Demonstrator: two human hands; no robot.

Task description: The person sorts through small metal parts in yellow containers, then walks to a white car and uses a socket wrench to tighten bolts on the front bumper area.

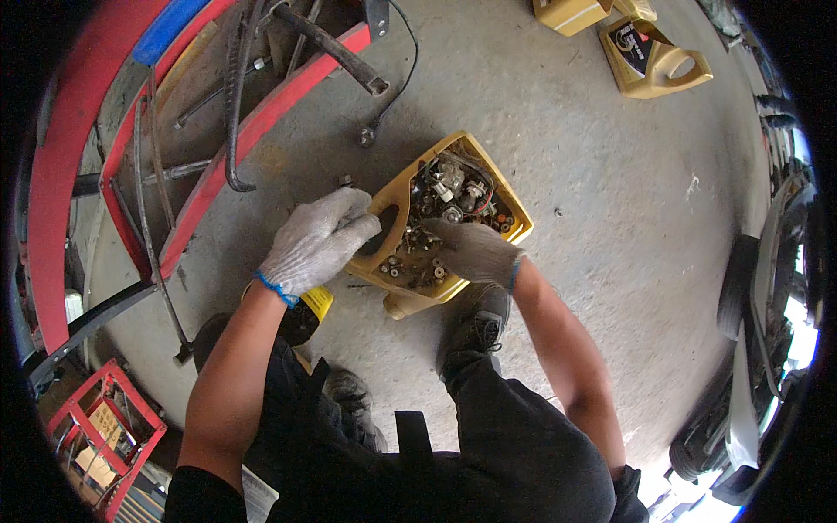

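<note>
Slanting across the middle of the frame, a cut-open yellow plastic jug (500, 181) sits on the grey concrete floor (602, 288), its long axis running from lower left to upper right. Small mixed metal fittings (451, 179) fill it. The left hand (316, 237), in a grey-white knit glove with blue cuff trim, lies at its left side, fingers half curled against the moulded handle (397, 196); whether they grip it cannot be told. The right hand (478, 249), gloved alike, crosses the lower right edge and is nearer the fittings, which lie up and to its left. Its fingers are loosely bent among them, the tips partly lost, so anything pinched there cannot be made out.
</note>
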